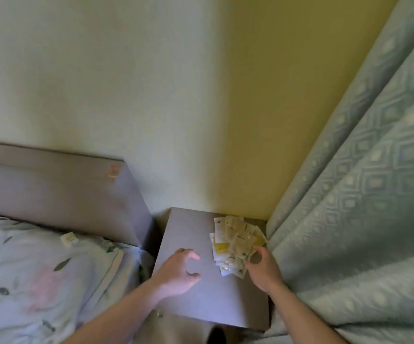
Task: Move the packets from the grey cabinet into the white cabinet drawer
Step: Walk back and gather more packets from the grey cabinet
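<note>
Pinching the light, slippery packets (235, 244) at their near edge with our right hand (263, 266), seemingly, our left hand (178, 271) hovers loosely curled, empty.

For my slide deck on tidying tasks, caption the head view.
Right hand pinches the packets on the grey cabinet; left hand hovers open beside them.

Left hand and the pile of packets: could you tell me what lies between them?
Only bare grey cabinet top separates the left hand from the packets, per the head view.
</note>
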Motion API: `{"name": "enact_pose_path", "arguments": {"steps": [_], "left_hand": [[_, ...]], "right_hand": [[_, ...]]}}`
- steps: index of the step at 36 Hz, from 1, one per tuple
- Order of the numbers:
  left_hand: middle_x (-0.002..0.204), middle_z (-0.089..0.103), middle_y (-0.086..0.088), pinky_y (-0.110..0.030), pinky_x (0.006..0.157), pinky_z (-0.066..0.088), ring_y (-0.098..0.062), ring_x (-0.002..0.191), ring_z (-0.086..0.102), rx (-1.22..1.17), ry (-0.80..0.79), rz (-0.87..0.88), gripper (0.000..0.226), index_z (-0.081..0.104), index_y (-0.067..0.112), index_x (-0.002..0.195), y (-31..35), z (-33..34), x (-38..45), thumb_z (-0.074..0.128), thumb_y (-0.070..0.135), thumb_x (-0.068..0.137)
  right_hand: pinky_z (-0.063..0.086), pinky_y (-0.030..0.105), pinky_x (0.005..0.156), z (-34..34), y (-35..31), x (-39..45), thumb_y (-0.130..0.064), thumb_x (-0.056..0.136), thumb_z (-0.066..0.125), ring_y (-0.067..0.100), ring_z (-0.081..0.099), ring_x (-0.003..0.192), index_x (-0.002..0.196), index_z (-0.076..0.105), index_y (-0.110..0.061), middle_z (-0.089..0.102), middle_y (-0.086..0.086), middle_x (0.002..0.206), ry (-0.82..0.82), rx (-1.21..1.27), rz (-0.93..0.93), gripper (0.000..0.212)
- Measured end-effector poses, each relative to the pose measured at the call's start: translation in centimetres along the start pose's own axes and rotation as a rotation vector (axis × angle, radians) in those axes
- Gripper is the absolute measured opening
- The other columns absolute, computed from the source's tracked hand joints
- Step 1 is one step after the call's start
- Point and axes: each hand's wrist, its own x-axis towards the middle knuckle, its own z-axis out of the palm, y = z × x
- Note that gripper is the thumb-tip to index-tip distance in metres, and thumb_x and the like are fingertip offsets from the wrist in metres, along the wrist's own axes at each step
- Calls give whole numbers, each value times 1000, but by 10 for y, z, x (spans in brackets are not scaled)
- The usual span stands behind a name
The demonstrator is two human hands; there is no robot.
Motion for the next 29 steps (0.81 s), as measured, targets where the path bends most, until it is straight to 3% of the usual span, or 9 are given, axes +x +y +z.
{"name": "enact_pose_path", "arguments": {"steps": [4, 6, 10, 14, 19, 22, 29], "left_hand": [[134, 51, 9, -21, 99, 45, -9, 119, 56, -24, -2, -55, 43, 55, 29, 130, -2, 14, 65, 68, 33, 90], [136, 51, 8, -21, 102, 43, -9, 124, 52, -60, -6, -92, 47, 53, 28, 134, -4, 23, 103, 70, 32, 90], [138, 52, 4, -24, 95, 47, -14, 115, 56, -121, -20, -177, 59, 50, 25, 136, -6, 44, 177, 75, 35, 84], [139, 50, -2, -22, 86, 43, -16, 114, 56, -161, 16, -248, 70, 46, 19, 141, -10, 66, 239, 76, 38, 81], [136, 50, -1, -38, 100, 49, -23, 121, 55, -160, 91, -355, 78, 45, 19, 137, -18, 98, 297, 78, 50, 74], [137, 49, -2, -40, 101, 47, -25, 127, 50, -121, 126, -373, 88, 38, 19, 141, -22, 116, 322, 78, 56, 72], [134, 52, -3, -40, 100, 40, -26, 128, 47, -70, 260, -398, 98, 37, 17, 131, -22, 142, 356, 80, 70, 62]], "right_hand": [[36, 19, 83, 5, 15, 69, -12, 87, 72, 28, 58, 119, 128, 61, -4, 63, 10, 126, 17, -46, 45, 44], [44, 25, 86, 11, 30, 106, -17, 83, 74, 29, 61, 116, 123, 64, -8, 67, 10, 126, 31, -74, 56, 42], [50, 38, 97, 22, 60, 169, -21, 81, 71, 33, 60, 117, 127, 61, -11, 63, 15, 127, 59, -169, 78, 48], [44, 35, 101, 32, 73, 216, -24, 86, 70, 32, 54, 124, 135, 55, -14, 58, 14, 132, 76, -259, 49, 52], [39, 34, 104, 49, 83, 267, -26, 90, 69, 29, 48, 129, 136, 53, -13, 54, 10, 136, 104, -314, -53, 50], [37, 33, 108, 62, 91, 293, -27, 90, 71, 25, 46, 132, 137, 54, -13, 54, 6, 139, 108, -359, -114, 52], [48, 40, 98, 80, 108, 321, -40, 85, 74, 31, 55, 121, 134, 57, -22, 56, 4, 131, 130, -483, -72, 55]]}}
